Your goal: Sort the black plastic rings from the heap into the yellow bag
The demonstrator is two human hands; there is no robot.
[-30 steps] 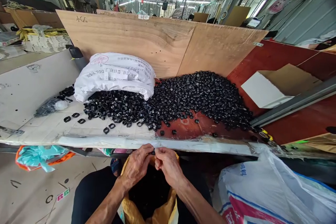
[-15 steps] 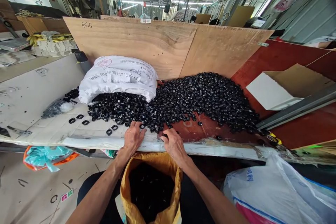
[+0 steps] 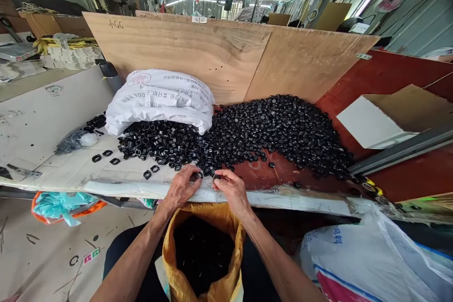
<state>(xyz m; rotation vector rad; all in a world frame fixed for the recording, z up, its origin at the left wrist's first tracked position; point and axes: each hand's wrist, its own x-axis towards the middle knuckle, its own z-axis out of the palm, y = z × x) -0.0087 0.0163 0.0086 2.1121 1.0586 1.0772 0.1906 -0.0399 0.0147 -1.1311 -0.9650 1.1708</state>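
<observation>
My left hand [image 3: 181, 186] pinches a black plastic ring [image 3: 198, 175] between thumb and fingers at the front of the bench. Close by on the right, my right hand [image 3: 232, 190] grips a small black round cap [image 3: 216, 177] at its fingertips. The two parts are a short gap apart. Behind my left hand spreads a heap of black rings [image 3: 166, 144]; to the right rises a larger pile of small black caps [image 3: 283, 122]. Below my hands, a yellow woven sack [image 3: 169, 245] stands open between my legs, with dark pieces inside.
A white printed sack [image 3: 159, 99] lies over the back of the rings. Plywood board [image 3: 177, 47] walls off the rear. An open cardboard box [image 3: 371, 122] and a metal bar [image 3: 403, 151] are at right. Loose rings [image 3: 115, 161] lie at left; a white bag [image 3: 347, 250] stands below right.
My right hand has lifted a cap from the bench and turned toward my left hand. My left hand has drawn a ring off the heap's front edge, toward the right hand.
</observation>
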